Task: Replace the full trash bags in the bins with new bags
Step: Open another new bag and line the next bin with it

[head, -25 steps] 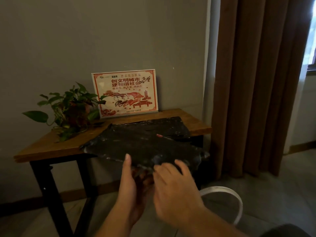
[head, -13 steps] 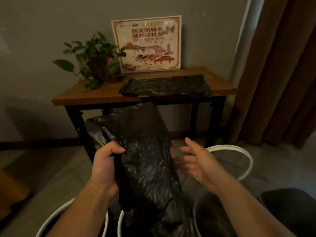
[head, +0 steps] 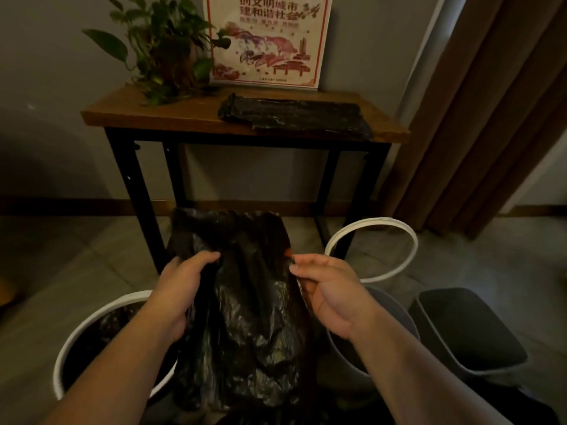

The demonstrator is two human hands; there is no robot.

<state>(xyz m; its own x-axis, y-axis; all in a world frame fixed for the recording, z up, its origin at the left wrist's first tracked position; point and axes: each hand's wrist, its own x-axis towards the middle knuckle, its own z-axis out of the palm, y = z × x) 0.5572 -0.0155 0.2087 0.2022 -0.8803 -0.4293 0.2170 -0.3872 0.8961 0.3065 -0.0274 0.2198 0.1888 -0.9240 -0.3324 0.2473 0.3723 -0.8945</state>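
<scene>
- Head view, the only one: one new bag [head: 254,317] held in the air, low in front of the body, before the tabletop [head: 153,113]. Hangs crumpled, mouth not yet opened.
- Left hand [head: 181,289]: clamped on the upper left part of the bag, fingers curled into the plastic.
- Right hand [head: 328,292]: pinching the upper right edge between thumb and fingertips. Half a second ago open and apart from the bag, now joined to it.
- One second ago both hands up at the pile of folded bags [head: 294,116] on the tabletop. Now lowered with a single bag taken, the pile left lying there.
- Below the bag: a white-rimmed bin [head: 66,348] at the left with black plastic inside, and a grey bin [head: 395,314] under the right wrist, its inside too dark to read.
- Near them: a white ring [head: 408,240] on the floor and a dark square bin [head: 469,329] at the far right.
- Meaning for the task, as a judgement: fetching seems finished and opening is in hand. Probably next: to rub the edges apart, find the mouth and spread it over a bin. Cannot tell which bin is meant.
</scene>
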